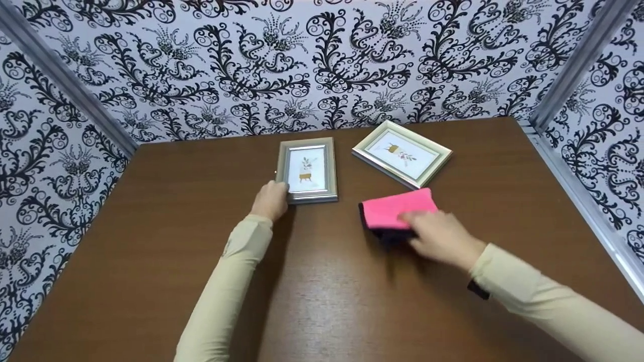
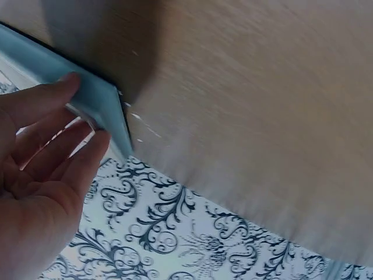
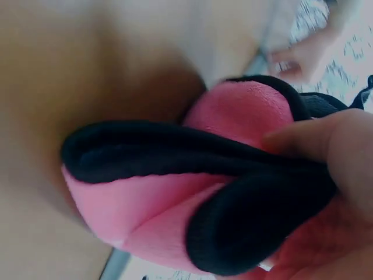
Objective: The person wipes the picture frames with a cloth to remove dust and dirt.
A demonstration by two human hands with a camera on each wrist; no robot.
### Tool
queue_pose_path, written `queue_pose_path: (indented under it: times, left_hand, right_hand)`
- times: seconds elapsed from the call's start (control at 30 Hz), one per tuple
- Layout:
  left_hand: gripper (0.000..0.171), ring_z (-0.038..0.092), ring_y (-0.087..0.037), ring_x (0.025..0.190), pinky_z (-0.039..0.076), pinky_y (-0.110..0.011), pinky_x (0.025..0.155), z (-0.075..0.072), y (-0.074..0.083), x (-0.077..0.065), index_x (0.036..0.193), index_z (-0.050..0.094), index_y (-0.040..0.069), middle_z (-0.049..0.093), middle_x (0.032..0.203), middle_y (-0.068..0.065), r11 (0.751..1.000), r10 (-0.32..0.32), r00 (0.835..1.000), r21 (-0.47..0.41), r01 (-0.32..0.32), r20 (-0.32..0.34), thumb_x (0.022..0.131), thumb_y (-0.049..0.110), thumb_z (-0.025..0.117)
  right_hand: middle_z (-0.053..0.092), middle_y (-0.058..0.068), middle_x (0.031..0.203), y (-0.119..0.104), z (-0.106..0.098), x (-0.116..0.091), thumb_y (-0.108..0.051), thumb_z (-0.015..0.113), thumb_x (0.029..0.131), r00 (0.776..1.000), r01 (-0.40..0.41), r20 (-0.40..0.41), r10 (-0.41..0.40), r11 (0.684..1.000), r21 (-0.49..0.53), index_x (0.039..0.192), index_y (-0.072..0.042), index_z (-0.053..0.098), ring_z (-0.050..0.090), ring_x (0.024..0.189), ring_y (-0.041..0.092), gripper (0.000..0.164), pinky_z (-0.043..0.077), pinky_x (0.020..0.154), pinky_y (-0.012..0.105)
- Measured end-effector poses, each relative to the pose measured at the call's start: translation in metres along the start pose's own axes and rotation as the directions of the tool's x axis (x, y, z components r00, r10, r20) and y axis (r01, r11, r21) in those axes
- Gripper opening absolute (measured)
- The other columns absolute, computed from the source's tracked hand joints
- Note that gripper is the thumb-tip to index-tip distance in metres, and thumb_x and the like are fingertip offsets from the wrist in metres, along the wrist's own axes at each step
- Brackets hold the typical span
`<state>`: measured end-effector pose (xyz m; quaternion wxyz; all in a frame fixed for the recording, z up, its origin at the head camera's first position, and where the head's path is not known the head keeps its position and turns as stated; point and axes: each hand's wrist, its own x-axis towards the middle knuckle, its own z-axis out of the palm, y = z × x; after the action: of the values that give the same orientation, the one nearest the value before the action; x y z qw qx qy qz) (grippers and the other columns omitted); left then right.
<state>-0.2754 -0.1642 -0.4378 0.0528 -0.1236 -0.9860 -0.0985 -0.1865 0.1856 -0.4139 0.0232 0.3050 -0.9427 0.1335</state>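
Note:
My left hand [image 1: 271, 200] grips the lower left corner of a picture frame [image 1: 332, 171] with a silvery-gold border. In the left wrist view, the thumb of the left hand [image 2: 52, 157] lies against the border of the picture frame [image 2: 102, 96]. A folded pink cloth [image 1: 387, 208] with black edging is held in my right hand [image 1: 445, 236], above the table and right of that frame. The right wrist view shows the cloth [image 3: 145, 204] in loose folds, pinched by the fingers of the right hand [image 3: 355, 163].
A second picture frame [image 1: 427, 173] lies at an angle on the brown wooden table [image 1: 201, 176], behind the cloth. Patterned wallpaper [image 1: 282, 65] covers the walls behind and beside the table. Metal rails [image 1: 578, 65] run along the corners.

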Motion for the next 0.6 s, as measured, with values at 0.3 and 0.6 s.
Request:
queue_pose_path:
  times: [0.3, 0.6]
  left_hand:
    - [0.026, 0.060, -0.046, 0.099, 0.050, -0.057, 0.079, 0.000, -0.009, -0.003, 0.107, 0.060, -0.003, 0.060, 0.107, -0.029, 0.999, -0.023, 0.998, -0.021, 0.024, 0.055, 0.083, 0.003, 0.068]
    - [0.058, 0.019, -0.047, 0.139, 0.017, -0.067, 0.105, -0.003, -0.013, -0.008, 0.145, 0.043, 0.012, 0.031, 0.152, -0.020, 0.999, -0.034, 0.990, -0.010, 0.036, 0.134, 0.093, 0.027, 0.063]
  right_hand:
    - [0.045, 0.033, 0.136, -0.010, 0.009, -0.023, -0.034, 0.065, 0.090, 0.964, 0.122, 0.242, -0.108, 0.992, -0.043, 0.137, 0.006, 0.047, 0.043, 0.124, 0.049, 0.064, 0.038, 0.097, 0.060]
    - [0.023, 0.016, 0.156, 0.016, -0.003, -0.028, -0.062, 0.042, 0.094, 0.952, 0.019, 0.304, -0.033, 0.999, 0.048, 0.150, -0.018, 0.035, 0.008, 0.142, 0.045, 0.072, 0.007, 0.107, 0.066]
